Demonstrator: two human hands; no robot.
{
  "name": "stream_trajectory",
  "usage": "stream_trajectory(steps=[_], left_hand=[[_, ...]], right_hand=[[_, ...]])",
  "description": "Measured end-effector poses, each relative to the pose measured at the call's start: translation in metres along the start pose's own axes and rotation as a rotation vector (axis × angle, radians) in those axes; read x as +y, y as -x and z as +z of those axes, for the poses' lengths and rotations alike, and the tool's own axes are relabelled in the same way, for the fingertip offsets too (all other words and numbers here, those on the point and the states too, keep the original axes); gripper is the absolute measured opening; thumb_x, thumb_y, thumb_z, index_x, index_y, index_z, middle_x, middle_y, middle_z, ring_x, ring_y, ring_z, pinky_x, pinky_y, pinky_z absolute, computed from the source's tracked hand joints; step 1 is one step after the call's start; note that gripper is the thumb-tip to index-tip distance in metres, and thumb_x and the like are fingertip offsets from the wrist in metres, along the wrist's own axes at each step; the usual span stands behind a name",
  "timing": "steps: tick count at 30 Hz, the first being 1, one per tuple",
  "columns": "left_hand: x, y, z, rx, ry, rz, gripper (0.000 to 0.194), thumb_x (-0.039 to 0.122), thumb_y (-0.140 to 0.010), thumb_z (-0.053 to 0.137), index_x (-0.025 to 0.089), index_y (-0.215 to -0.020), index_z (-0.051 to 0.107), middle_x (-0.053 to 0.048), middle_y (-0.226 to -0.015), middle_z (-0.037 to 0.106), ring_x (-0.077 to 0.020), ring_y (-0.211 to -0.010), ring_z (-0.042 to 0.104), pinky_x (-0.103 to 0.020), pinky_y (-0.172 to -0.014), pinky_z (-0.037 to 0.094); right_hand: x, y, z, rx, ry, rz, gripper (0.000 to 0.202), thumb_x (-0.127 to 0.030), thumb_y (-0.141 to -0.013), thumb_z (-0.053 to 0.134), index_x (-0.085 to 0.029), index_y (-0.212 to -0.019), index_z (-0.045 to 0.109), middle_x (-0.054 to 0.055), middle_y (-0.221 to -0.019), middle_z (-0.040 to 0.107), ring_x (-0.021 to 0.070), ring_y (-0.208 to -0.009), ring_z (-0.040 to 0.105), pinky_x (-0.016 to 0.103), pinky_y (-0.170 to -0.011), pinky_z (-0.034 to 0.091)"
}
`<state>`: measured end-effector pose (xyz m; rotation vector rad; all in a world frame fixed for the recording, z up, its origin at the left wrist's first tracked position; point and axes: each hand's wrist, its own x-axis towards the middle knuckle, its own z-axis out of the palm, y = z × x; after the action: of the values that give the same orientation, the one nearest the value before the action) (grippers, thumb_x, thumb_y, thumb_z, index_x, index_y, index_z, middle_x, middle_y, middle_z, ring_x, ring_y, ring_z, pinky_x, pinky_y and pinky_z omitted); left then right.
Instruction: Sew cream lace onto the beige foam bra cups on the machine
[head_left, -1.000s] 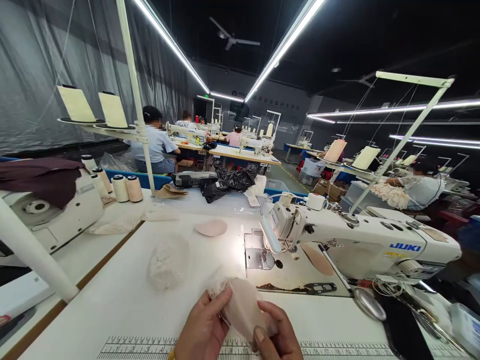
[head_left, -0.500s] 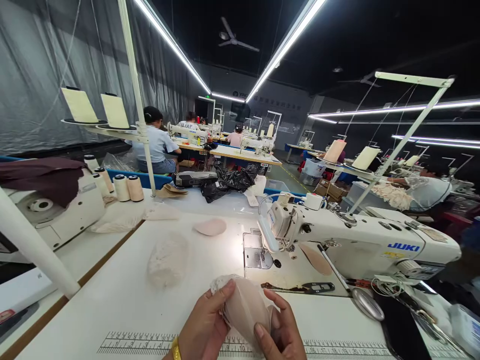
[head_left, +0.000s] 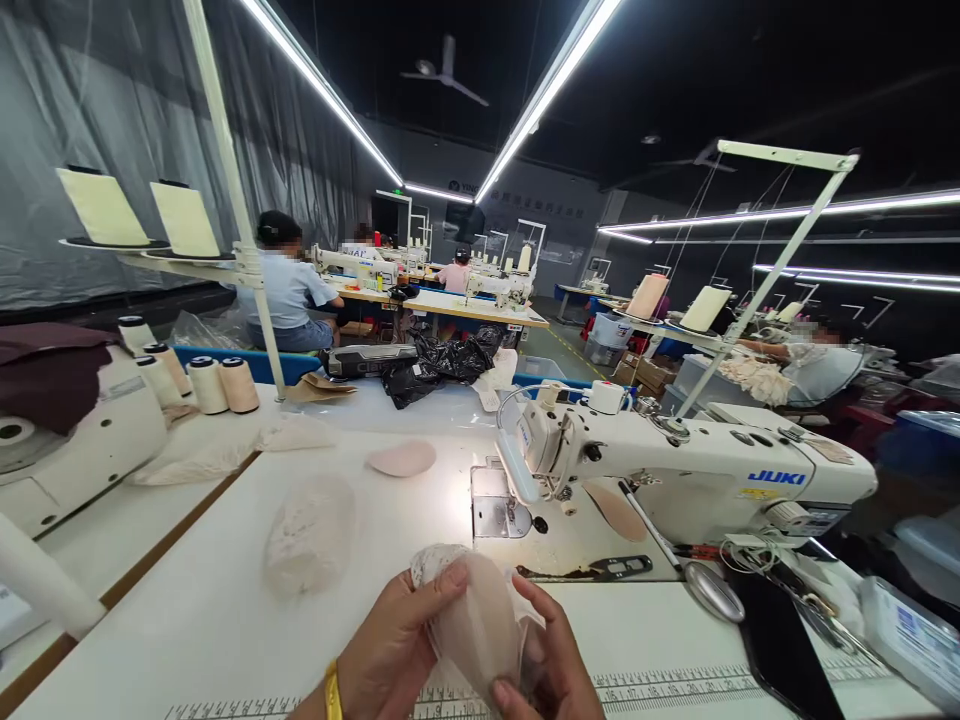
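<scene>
Between both hands, above the ruler-marked front edge of the white table, is a beige cup-shaped fabric piece with a lacy edge at its upper left. My left hand, with a yellow band at the wrist, pinches its left side, thumb on top. On the right side my right hand grips the lower edge between thumb and fingers, its index finger raised. A sheer pale fabric bundle lies to the left. Farther back rests a flat beige oval pad. Another beige pad lies under the sewing machine arm.
A white JUKI sewing machine stands at the right. Near it lie small snips, a black phone and a silver oval object. Thread cones stand at the back left. A black plastic bag sits behind. People sit at other machines.
The view has shifted slightly to the right, so the table items appear farther left. Both hands still hold the beige piece, which is tilted a little differently.
</scene>
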<state>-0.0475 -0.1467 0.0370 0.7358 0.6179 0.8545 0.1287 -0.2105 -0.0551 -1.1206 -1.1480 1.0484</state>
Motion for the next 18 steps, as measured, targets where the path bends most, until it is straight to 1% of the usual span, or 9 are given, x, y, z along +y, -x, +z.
stream_trajectory(steps=[2,4,5,7,8,10,14,16,18], left_hand=[[0.016,-0.001,-0.002,-0.234,-0.251,0.004,0.039,0.051,-0.078,0.085,0.018,-0.097,0.081,-0.008,-0.092,0.077,-0.0313,-0.096,0.069,-0.038,-0.085,0.053],[0.027,-0.008,-0.006,-0.521,-0.696,0.106,0.019,0.04,-0.084,0.077,0.023,-0.089,0.08,-0.004,-0.093,0.075,-0.0281,-0.09,0.068,-0.038,-0.085,0.052],[0.03,-0.016,-0.008,-0.65,-0.957,0.218,0.009,0.031,-0.085,0.073,0.023,-0.083,0.078,-0.003,-0.093,0.074,-0.0263,-0.086,0.067,-0.039,-0.086,0.05],[0.031,-0.038,-0.011,-0.807,-1.422,0.501,0.013,0.011,-0.077,0.067,0.022,-0.071,0.07,-0.003,-0.095,0.073,-0.0245,-0.085,0.066,-0.043,-0.094,0.046],[0.03,-0.051,-0.012,-0.832,-1.584,0.616,0.017,0.004,-0.07,0.065,0.021,-0.069,0.067,-0.003,-0.098,0.073,-0.0246,-0.088,0.066,-0.044,-0.097,0.044],[0.027,-0.078,-0.014,-0.827,-1.767,0.689,0.027,-0.004,-0.058,0.063,0.02,-0.068,0.066,-0.004,-0.105,0.073,-0.0258,-0.093,0.067,-0.044,-0.096,0.043],[0.026,-0.111,-0.016,-0.844,-1.846,0.548,0.025,-0.002,-0.059,0.066,0.021,-0.067,0.07,-0.001,-0.11,0.074,-0.0237,-0.087,0.069,-0.04,-0.088,0.045],[0.027,-0.115,-0.016,-0.833,-1.834,0.514,0.023,0.0,-0.061,0.066,0.021,-0.069,0.071,-0.001,-0.112,0.074,-0.024,-0.087,0.069,-0.043,-0.092,0.045],[0.027,-0.114,-0.016,-0.811,-1.814,0.505,0.032,-0.002,-0.06,0.064,0.024,-0.075,0.075,-0.002,-0.114,0.073,-0.0255,-0.09,0.07,-0.046,-0.097,0.043]], right_hand=[[-0.007,-0.013,-0.019,-0.095,0.199,-0.131,0.065,-0.054,-0.089,0.073,-0.029,-0.146,0.053,0.007,-0.093,0.071,0.0266,-0.085,0.069,0.04,-0.079,0.056],[-0.02,-0.035,-0.038,-0.219,0.497,-0.369,0.033,-0.039,-0.097,0.065,-0.029,-0.128,0.066,0.008,-0.096,0.073,0.0259,-0.087,0.067,0.038,-0.078,0.053],[-0.027,-0.05,-0.046,-0.297,0.668,-0.506,0.02,-0.03,-0.1,0.059,-0.029,-0.116,0.071,0.008,-0.096,0.075,0.0248,-0.087,0.066,0.037,-0.077,0.052],[-0.038,-0.082,-0.058,-0.398,0.996,-0.76,0.027,-0.016,-0.104,0.048,-0.027,-0.1,0.072,0.006,-0.096,0.077,0.023,-0.089,0.063,0.037,-0.079,0.048],[-0.04,-0.098,-0.062,-0.433,1.122,-0.84,0.03,-0.012,-0.104,0.046,-0.026,-0.096,0.071,0.005,-0.096,0.077,0.0225,-0.091,0.063,0.036,-0.079,0.047],[-0.04,-0.124,-0.067,-0.46,1.244,-0.9,0.03,-0.007,-0.102,0.048,-0.024,-0.088,0.069,0.004,-0.094,0.077,0.0216,-0.091,0.061,0.034,-0.075,0.045],[-0.033,-0.14,-0.075,-0.416,1.182,-0.82,0.032,0.002,-0.091,0.047,-0.023,-0.092,0.068,0.003,-0.098,0.077,0.0202,-0.089,0.061,0.031,-0.07,0.043],[-0.035,-0.136,-0.079,-0.436,1.113,-0.76,0.036,0.002,-0.09,0.046,-0.024,-0.101,0.069,0.002,-0.102,0.078,0.0203,-0.092,0.062,0.031,-0.074,0.045],[-0.039,-0.131,-0.081,-0.463,1.078,-0.697,0.037,0.001,-0.09,0.046,-0.025,-0.102,0.07,0.001,-0.103,0.078,0.021,-0.093,0.062,0.032,-0.077,0.045]])
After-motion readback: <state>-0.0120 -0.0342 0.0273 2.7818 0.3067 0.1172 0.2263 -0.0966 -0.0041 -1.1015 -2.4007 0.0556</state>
